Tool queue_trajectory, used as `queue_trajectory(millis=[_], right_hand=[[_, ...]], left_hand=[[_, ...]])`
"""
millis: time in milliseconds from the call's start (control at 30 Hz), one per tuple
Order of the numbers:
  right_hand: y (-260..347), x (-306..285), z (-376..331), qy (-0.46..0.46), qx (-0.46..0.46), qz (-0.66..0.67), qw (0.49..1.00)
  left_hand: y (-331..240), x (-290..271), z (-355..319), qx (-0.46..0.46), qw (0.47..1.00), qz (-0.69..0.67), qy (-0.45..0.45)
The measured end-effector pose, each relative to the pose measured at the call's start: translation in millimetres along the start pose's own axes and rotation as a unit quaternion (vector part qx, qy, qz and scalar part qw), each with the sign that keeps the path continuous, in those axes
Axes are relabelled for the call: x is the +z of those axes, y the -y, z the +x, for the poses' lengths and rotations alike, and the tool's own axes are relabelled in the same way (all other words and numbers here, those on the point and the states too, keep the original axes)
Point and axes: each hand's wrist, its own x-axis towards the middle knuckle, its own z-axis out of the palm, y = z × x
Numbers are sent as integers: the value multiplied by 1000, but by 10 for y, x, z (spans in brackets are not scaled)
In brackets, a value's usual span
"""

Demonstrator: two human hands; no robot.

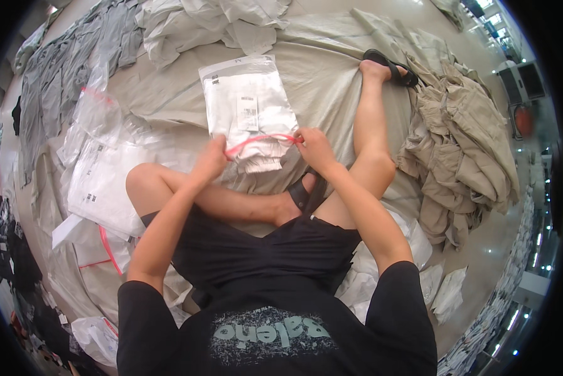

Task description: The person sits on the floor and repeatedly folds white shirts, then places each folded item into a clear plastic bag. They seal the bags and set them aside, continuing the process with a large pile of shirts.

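Observation:
A clear plastic garment bag (237, 76) lies in front of me with a folded white garment (261, 164) inside. The garment's gathered, elastic-looking edge sticks out of the mouth on my side. My left hand (212, 158) is closed on the left end of the bag's red-edged opening. At the opposite end, my right hand (316, 149) pinches the same red edge. Between the two hands the red strip (262, 138) is stretched over the garment. A printed white label (247, 113) shows on the package.
To my left lie several packed garment bags (106, 178) and loose clear plastic (96, 109). A heap of khaki clothes (463, 144) sits at the right. Grey clothes (74, 81) and white clothes (212, 28) lie farther off. A beige cloth (331, 69) covers the floor under my legs.

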Motion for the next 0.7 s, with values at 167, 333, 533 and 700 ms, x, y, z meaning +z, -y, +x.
queue_trajectory(millis=[167, 333, 533, 700], right_hand=[[449, -573, 303, -124, -27, 152, 980], [805, -1201, 740, -244, -119, 134, 953], [1105, -1695, 749, -302, -105, 177, 931], [1112, -1833, 602, -258, -134, 106, 951]], left_hand=[[-302, -1107, 360, -11, 982, -116, -151], [-795, -2123, 567, -12, 941, -261, -213], [-1470, -2635, 184, -21, 942, -275, -193], [-1358, -2603, -4, -25, 946, -284, -156]])
